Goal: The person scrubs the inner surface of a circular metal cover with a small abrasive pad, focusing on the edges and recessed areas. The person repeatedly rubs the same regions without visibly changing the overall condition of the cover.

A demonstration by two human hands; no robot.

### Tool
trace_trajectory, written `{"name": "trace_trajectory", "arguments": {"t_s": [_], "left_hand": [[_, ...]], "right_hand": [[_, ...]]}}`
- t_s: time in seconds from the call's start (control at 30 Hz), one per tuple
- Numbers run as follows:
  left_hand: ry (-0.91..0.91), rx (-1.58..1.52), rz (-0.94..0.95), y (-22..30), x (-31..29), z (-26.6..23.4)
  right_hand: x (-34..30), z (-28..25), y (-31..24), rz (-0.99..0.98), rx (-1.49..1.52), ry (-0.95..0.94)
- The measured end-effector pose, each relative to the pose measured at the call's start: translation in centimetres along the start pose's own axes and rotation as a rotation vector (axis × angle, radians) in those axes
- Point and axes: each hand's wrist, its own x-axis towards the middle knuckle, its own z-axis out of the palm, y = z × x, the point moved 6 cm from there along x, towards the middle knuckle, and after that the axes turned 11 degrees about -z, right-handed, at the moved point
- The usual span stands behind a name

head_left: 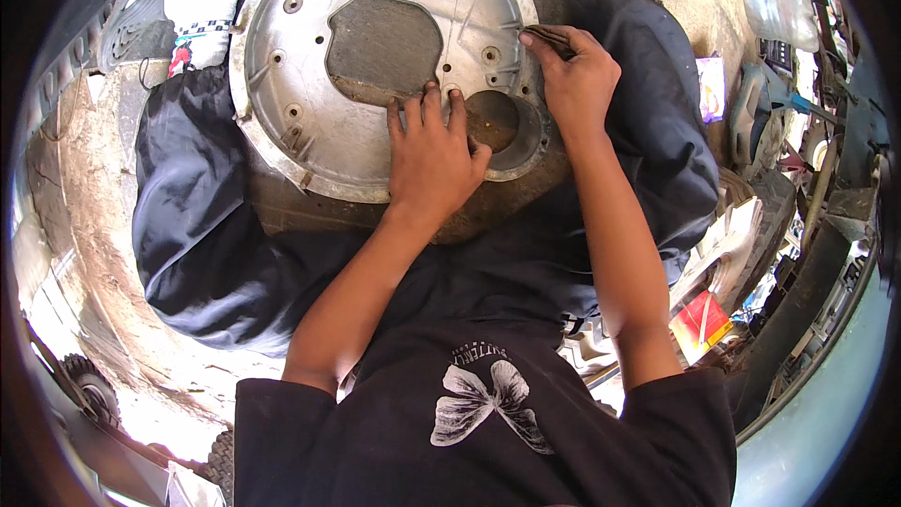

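A large round cast-metal housing (375,145), like a gearbox bell housing, lies between my legs. It has a big central opening, a smaller round hole at its lower right and several bolt holes. My left hand (434,155) rests on the housing below the central opening, its fingers spread and holding nothing. At the right rim, my right hand (580,75) pinches a folded dark brown sheet (549,35), perhaps sandpaper. The sheet's edge is at the rim; whether it touches the metal I cannot tell.
Under the housing is a dark brown surface (314,216). My legs in dark trousers (202,197) flank it. On the right are a clear plastic bottle (781,14), a red and yellow box (700,324) and cluttered metal parts. A small tyre (91,390) stands at lower left.
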Motion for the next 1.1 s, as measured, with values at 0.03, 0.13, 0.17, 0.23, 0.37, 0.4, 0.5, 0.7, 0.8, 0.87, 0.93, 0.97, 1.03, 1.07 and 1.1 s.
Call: {"name": "trace_trajectory", "arguments": {"t_s": [0.03,0.13,0.17,0.23,0.37,0.4,0.5,0.7,0.8,0.87,0.93,0.97,1.03,1.07,1.1], "left_hand": [[-0.009,-0.013,-0.008,0.0,-0.1,0.0],[-0.016,-0.032,-0.022,-0.1,0.0,0.2],[-0.013,-0.025,-0.016,-0.1,0.0,0.2],[-0.009,-0.008,-0.010,0.0,-0.1,0.2],[-0.018,-0.023,-0.008,0.1,-0.2,0.1],[-0.020,-0.038,-0.016,-0.1,0.0,0.1],[-0.056,-0.001,-0.025,-0.1,-0.1,0.5],[-0.036,0.004,-0.019,-0.1,0.1,0.2],[-0.033,-0.052,-0.028,-0.2,0.1,0.2],[-0.032,-0.047,-0.019,0.0,0.1,0.2],[-0.035,-0.035,-0.014,0.0,0.0,0.2],[-0.034,-0.030,-0.016,-0.1,0.1,0.1],[-0.043,-0.037,-0.010,0.1,-0.1,0.0],[-0.047,-0.044,-0.014,0.1,-0.2,0.0],[-0.044,-0.054,-0.018,0.0,0.0,-0.1]], "right_hand": [[0.3,0.1,0.0,-0.011,0.047,0.040],[-3.3,-0.6,-0.3,0.048,0.018,-0.057],[-2.9,-0.5,-0.3,0.025,0.013,-0.057],[-2.5,-0.7,-0.4,-0.007,-0.004,-0.061],[1.3,-0.1,-1.1,-0.077,0.034,0.055],[0.7,0.2,-1.0,-0.111,-0.003,0.044],[-3.2,-0.2,-0.5,0.039,0.085,0.021],[0.6,0.4,-0.6,-0.066,0.005,0.100],[-1.6,0.0,-0.7,0.007,0.026,0.069],[-3.5,0.0,0.7,0.091,0.130,0.111],[-2.8,-0.6,0.2,0.075,0.026,0.116],[-1.6,-0.2,0.3,0.110,0.062,0.122],[0.3,0.5,1.1,0.187,0.119,0.144],[0.1,0.5,1.1,0.198,0.122,0.145],[-0.3,0.4,1.1,0.216,0.123,0.127]]}}
